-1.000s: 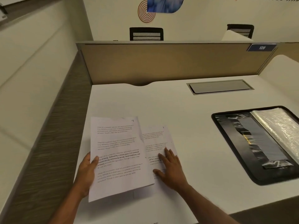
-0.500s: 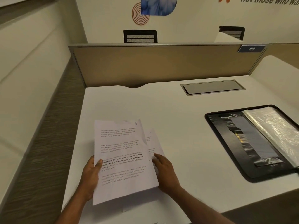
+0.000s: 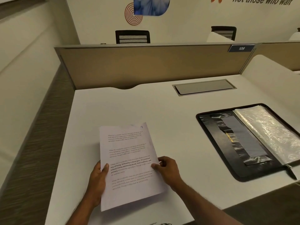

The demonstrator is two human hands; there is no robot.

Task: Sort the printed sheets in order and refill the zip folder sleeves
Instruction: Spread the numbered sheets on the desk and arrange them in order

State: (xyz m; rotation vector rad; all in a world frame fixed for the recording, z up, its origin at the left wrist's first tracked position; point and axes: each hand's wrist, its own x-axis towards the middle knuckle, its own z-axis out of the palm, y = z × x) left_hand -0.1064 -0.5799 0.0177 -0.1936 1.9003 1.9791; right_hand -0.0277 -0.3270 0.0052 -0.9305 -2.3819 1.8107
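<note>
Both hands, left hand (image 3: 97, 181) and right hand (image 3: 168, 170), have squared the printed sheets (image 3: 128, 163) into one stack, fingers pinching its edges, keeping pages aligned beside the open zip folder (image 3: 215, 161).

The sheet (image 3: 129, 166) is white with grey and black print. The worktop (image 3: 146, 108) is plain white. The folder (image 3: 227, 163) is black, its sleeves (image 3: 267, 132) clear and glossy. The partition (image 3: 154, 65) is tan, the number tag (image 3: 241, 48) navy.

An office: a numbered desk (image 3: 146, 108) behind a partition (image 3: 146, 65) (mesh chairs (image 3: 132, 37) beyond).
</note>
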